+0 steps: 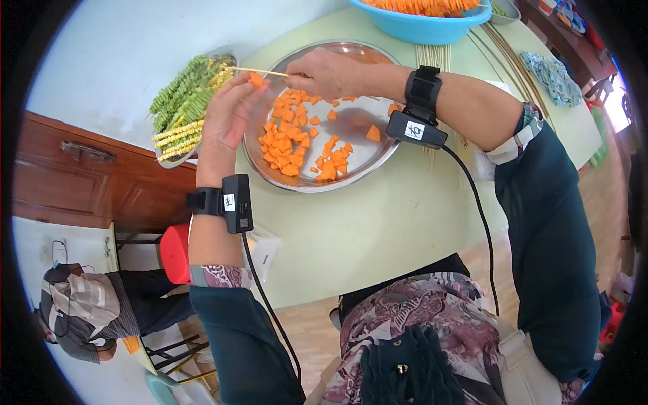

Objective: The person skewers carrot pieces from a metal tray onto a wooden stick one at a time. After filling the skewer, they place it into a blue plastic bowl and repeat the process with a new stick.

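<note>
My right hand (325,73) grips a thin wooden skewer (268,71) that points left over the rim of a round metal tray (291,185). Between the fingertips of my left hand (233,111) is an orange carrot piece (256,79), close beside the skewer; whether the tip goes into it I cannot make out. Many cut carrot pieces (280,145) lie in the tray below, mostly on its left side. One larger carrot piece (373,133) sits apart on the right.
At left, a dish holds skewered green and yellow vegetables (185,101). A blue basin (418,23) of skewered carrot stands at the back. Bare skewers (433,57) and a crumpled patterned cloth (550,77) lie on the table (378,229). Another person (101,297) is at far left.
</note>
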